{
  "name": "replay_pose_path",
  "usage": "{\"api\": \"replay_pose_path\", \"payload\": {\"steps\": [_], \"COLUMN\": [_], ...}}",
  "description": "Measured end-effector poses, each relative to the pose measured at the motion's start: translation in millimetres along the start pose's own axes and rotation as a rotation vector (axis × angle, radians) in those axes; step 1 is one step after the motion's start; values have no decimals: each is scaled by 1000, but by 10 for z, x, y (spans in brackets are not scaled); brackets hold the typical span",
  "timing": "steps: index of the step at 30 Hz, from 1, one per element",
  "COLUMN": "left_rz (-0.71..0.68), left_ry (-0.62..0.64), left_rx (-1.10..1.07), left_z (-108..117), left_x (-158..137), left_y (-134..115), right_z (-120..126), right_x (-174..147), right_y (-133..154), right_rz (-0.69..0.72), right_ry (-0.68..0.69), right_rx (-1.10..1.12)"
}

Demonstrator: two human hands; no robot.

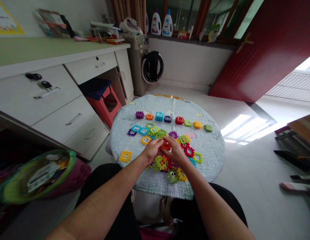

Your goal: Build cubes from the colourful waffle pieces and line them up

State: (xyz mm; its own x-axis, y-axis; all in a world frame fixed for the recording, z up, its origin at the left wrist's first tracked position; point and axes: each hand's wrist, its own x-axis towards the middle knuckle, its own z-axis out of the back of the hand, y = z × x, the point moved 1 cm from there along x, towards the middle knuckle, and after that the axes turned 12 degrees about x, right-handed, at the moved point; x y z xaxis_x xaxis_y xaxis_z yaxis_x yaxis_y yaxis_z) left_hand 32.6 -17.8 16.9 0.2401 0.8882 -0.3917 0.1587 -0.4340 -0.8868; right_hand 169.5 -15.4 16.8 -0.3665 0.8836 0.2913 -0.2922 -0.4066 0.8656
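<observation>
Both my hands meet over the middle of a round table. My left hand (pixel 153 151) and my right hand (pixel 175 151) have their fingers closed around a red-orange toothed building block (pixel 165 145), gripping it from either side. Below and around them lies a loose heap of square plastic blocks, among them a lime green block (pixel 161 163), a red block (pixel 189 151) and a yellow block (pixel 181 174). Farther back runs a row of small stacks, including a purple stack (pixel 139 115), a light blue stack (pixel 159 116) and an orange-yellow stack (pixel 197 124). One yellow block (pixel 125 156) lies apart at the left.
A pale patterned cloth (pixel 209 151) covers the table. Left of it stand a red stool (pixel 105 103), a white drawer desk (pixel 77 116) and a full waste basket (pixel 82 171). Behind are a washing machine (pixel 138 63) with its door ajar and a red door (pixel 244 60).
</observation>
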Motion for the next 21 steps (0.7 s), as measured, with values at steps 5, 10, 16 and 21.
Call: {"api": "replay_pose_path", "payload": {"steps": [5,10,16,21], "left_rz": [-45,-100,-192,-219], "left_ry": [-18,-31,-147,-258], "left_rx": [46,120,316,362], "left_z": [-24,11,115,262], "left_x": [9,36,100,160], "left_y": [-22,-16,23,-70], "right_z": [-10,-18,-102,-225], "right_x": [-19,-29,78,336], "right_y": [-11,49,228,319], "right_rz": [10,-4,-54,-77], "right_ry": [-9,-62,-15,54], "right_rx": [-52,-248,-493,-602]}}
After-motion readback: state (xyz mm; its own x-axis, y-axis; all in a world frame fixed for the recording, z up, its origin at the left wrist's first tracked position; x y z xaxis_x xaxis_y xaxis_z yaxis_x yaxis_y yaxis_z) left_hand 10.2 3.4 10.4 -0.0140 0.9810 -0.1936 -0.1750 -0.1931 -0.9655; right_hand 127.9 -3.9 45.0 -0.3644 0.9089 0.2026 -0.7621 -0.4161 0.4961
